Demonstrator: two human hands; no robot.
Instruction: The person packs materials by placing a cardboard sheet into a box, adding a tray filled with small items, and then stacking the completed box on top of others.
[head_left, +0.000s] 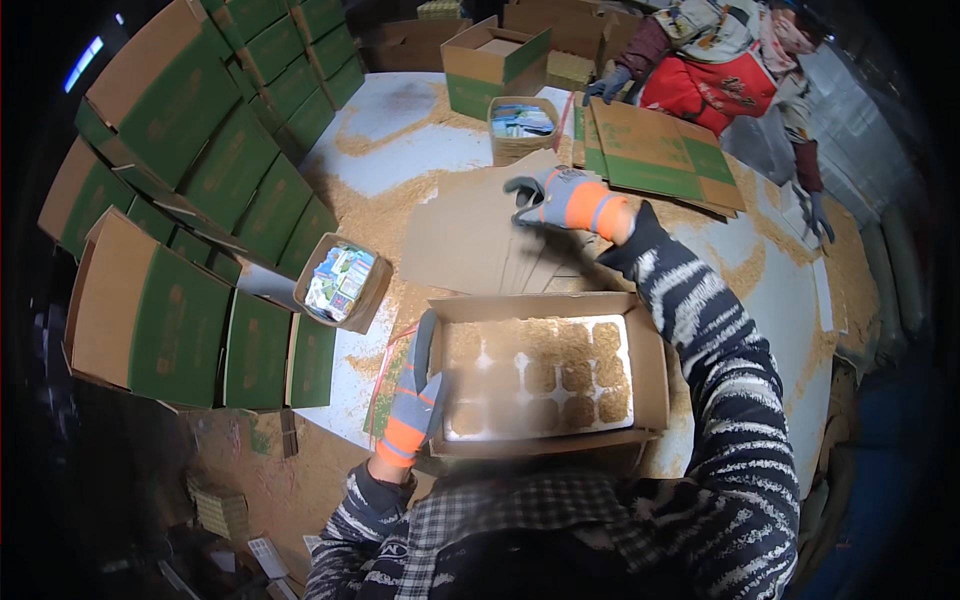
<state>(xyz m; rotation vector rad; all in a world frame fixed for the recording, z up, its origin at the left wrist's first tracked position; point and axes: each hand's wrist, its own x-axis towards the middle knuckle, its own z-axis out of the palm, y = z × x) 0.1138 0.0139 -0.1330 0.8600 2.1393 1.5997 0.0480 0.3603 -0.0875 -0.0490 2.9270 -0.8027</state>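
An open cardboard carton (652, 375) sits in front of me. Inside it is a white foam tray (520, 428) whose rows of round-cornered pockets are filled with tan sawdust-like material; a blur crosses its left half. My left hand (415, 392), in a grey and orange glove, grips the carton's left wall, fingers stretched along it and thumb at the edge. Beyond the carton, my right hand (560, 200) hovers over fanned flat brown cardboard sheets (460, 235). Its gloved fingers are curled but apart, with nothing visible between them.
Green-and-brown cartons (180, 330) are stacked at left. Small boxes of printed packets stand nearby (342, 282) and farther back (522, 122). An open carton (495, 75) stands behind. At the far right, a person in red (705, 90) stands by flattened cartons (655, 150). Sawdust litters the white table (400, 160).
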